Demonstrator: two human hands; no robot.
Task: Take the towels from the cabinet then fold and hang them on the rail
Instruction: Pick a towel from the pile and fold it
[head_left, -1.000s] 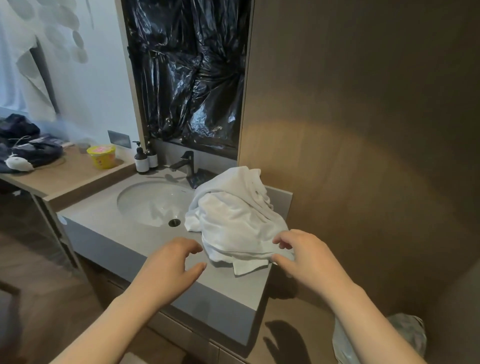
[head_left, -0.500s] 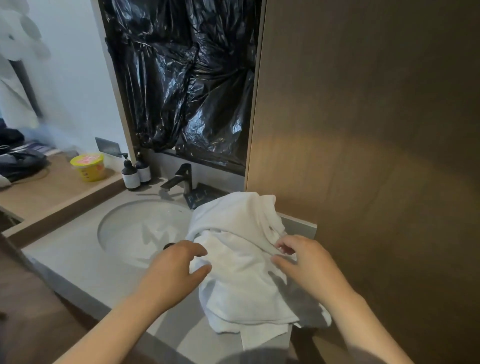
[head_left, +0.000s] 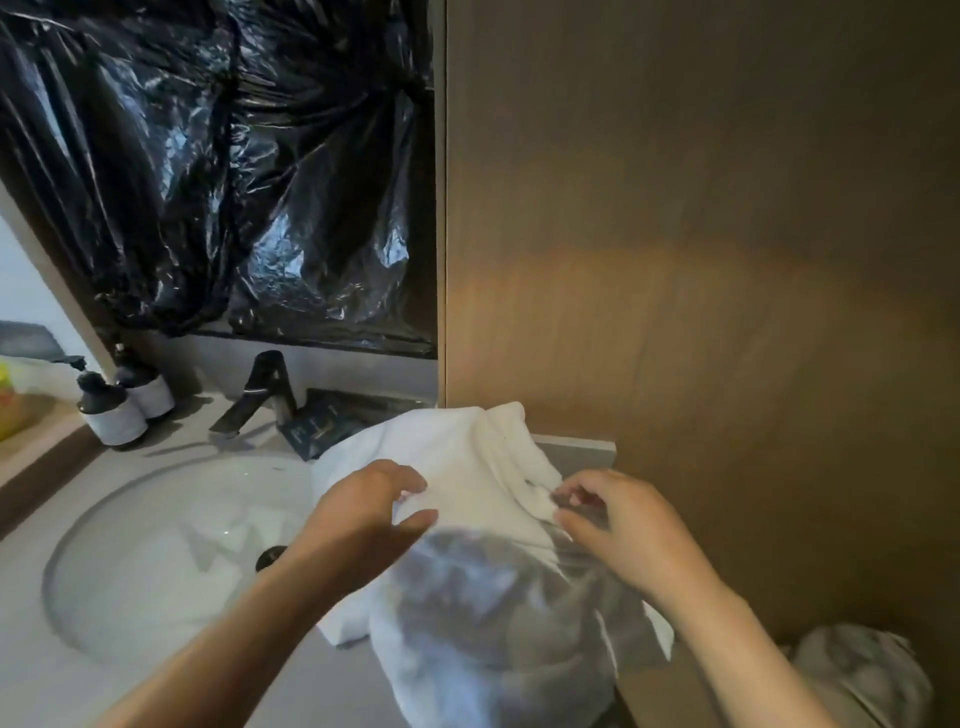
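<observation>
The white towel (head_left: 467, 457) lies bunched on the counter (head_left: 41, 675), under and between both sets of fingers. The left hand (head_left: 358, 519) curls fingers and thumb round a fold; the right hand (head_left: 628, 535) pinches an edge at its fingertips. Lifted by these 2 shallow grips, the heap could slip free, trail left of the left fingers into the sink basin (head_left: 156, 545), or drag off the counter.

Left hand (head_left: 363, 514) curled, gripping; right hand (head_left: 628, 530) pinching
</observation>
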